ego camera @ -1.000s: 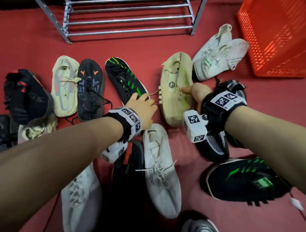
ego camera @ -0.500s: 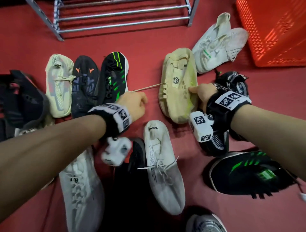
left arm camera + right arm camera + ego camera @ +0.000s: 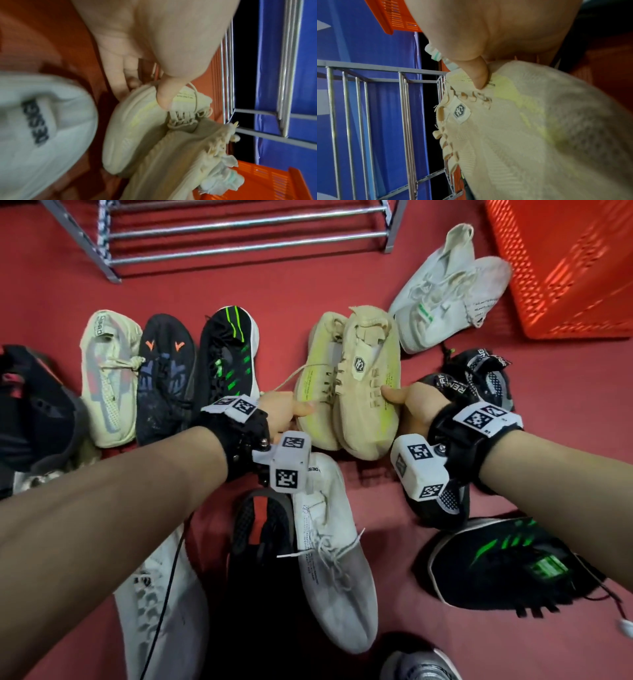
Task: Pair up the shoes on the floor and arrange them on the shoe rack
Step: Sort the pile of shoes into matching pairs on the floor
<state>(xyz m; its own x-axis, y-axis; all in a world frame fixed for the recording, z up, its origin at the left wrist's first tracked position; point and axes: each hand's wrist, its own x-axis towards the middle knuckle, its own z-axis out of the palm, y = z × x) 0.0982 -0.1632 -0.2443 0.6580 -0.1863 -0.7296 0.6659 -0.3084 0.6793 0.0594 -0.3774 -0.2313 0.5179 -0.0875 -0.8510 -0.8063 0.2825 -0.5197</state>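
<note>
Red carpet floor [image 3: 308, 289], shoes scattered across it, metal shoe rack [image 3: 246, 237] at the far edge.

Left hand [image 3: 284, 414]: thumb on top, fingers under the side, gripping the left beige shoe [image 3: 317, 378] near its laces. A loose lace trails from that shoe toward the hand.

Right hand [image 3: 409, 405]: thumb pressed on the upper, gripping the right beige shoe [image 3: 371, 392] by its outer side. Its tongue carries a small hexagon label.

Pair status: both beige shoes side by side, touching along their inner edges, toes toward the person, heels toward the rack. Whether they rest on the carpet or are just lifted cannot be told.

Step in hand, as judged: first pair matched and held; carrying to the rack not yet done. Rack bars show no shoes in the visible part.

Next move, as judged: lift both together, keep them aligned, clear the neighbouring shoes, set them across the bars. The trailing lace could snag.

Surroundings, outward:
- black-and-green shoe [image 3: 231, 354], just left of the pair; its apparent mate [image 3: 507, 566] lies well apart at lower right.
- black shoe with orange marks [image 3: 166, 378], then a cream shoe [image 3: 109, 374], further left.
- white shoe [image 3: 329, 546] below the wrists.
- white pair [image 3: 448, 289] near the orange basket [image 3: 565, 265].
</note>
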